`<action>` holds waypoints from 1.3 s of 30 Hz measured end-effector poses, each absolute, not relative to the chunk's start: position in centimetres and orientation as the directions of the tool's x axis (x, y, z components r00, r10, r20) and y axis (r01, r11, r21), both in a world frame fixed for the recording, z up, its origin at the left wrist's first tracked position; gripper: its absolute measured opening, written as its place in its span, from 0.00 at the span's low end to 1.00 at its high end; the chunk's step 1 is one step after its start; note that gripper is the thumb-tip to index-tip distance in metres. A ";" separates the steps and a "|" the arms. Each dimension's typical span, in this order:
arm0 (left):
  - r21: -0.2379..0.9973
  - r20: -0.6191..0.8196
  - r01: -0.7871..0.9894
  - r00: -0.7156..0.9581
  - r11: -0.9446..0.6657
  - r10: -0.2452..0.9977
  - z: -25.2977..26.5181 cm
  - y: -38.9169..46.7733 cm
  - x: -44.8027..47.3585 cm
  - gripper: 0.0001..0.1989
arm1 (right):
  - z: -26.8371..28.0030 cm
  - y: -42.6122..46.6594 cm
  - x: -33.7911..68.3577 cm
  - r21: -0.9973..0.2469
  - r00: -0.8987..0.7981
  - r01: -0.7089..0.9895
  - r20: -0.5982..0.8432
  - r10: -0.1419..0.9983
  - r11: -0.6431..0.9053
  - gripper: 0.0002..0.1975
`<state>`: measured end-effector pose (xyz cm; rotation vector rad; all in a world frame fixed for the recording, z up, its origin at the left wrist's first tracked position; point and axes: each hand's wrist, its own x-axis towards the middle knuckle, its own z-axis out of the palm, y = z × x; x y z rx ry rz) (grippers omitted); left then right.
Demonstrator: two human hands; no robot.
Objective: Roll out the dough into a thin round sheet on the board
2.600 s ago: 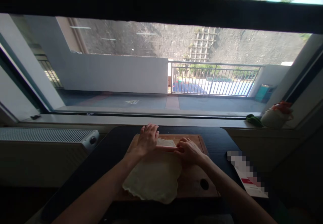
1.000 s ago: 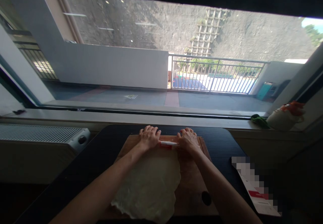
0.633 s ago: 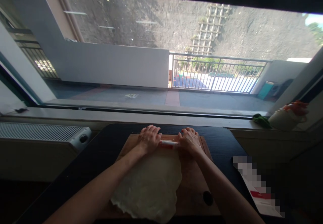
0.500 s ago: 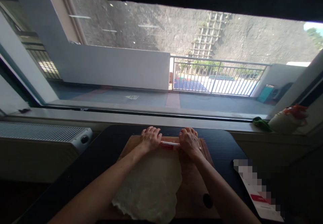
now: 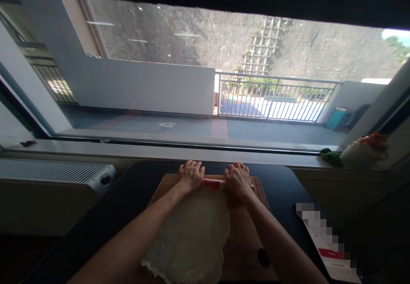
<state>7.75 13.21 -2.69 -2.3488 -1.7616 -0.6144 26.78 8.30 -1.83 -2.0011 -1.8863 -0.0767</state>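
A wide, thin sheet of pale dough (image 5: 192,237) with a ragged edge lies on a wooden cutting board (image 5: 245,241). Across its far end runs a rolling pin (image 5: 213,184) with a red label, mostly covered by my hands. My left hand (image 5: 191,175) bends its fingers over the pin on the left side. On the right side my right hand (image 5: 238,178) is likewise closed over it, and a pin tip shows just past that hand. Between the two hands only the labelled middle is visible. The dough's near edge reaches the bottom of the view.
The board rests on a black table (image 5: 105,222). At the table's right lies a white and red item (image 5: 333,254), partly pixelated. Behind are a windowsill (image 5: 160,152) and a large window. A radiator (image 5: 54,173) stands left; a pale pot (image 5: 360,153) sits on the sill at right.
The rolling pin has turned a little, so more of its red label faces up. My right hand has shifted slightly left; my left hand has barely moved.
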 end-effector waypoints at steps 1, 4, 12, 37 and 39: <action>0.123 0.419 0.940 0.243 -0.319 0.875 -2.8 12.8 7.6 0.17 | -2.0 7.8 26.7 -0.239 0.088 0.971 0.303 0.949 -0.014 0.17; 0.078 0.468 0.907 0.333 -0.414 0.819 -3.3 10.5 6.4 0.18 | -2.7 5.6 26.3 -0.227 0.040 0.973 0.313 0.949 0.034 0.18; 0.062 0.456 0.910 0.339 -0.409 0.823 -3.1 11.6 6.8 0.17 | -2.5 8.2 26.9 -0.253 0.065 0.967 0.236 0.969 -0.003 0.16; 0.032 0.407 0.881 0.419 -0.471 0.811 -3.6 11.2 6.1 0.21 | -4.0 7.3 27.1 -0.268 0.035 0.962 0.290 0.956 0.046 0.18; 0.037 0.401 0.886 0.410 -0.462 0.819 -3.6 11.6 6.2 0.21 | -3.9 7.6 27.2 -0.262 0.037 0.964 0.293 0.956 0.043 0.18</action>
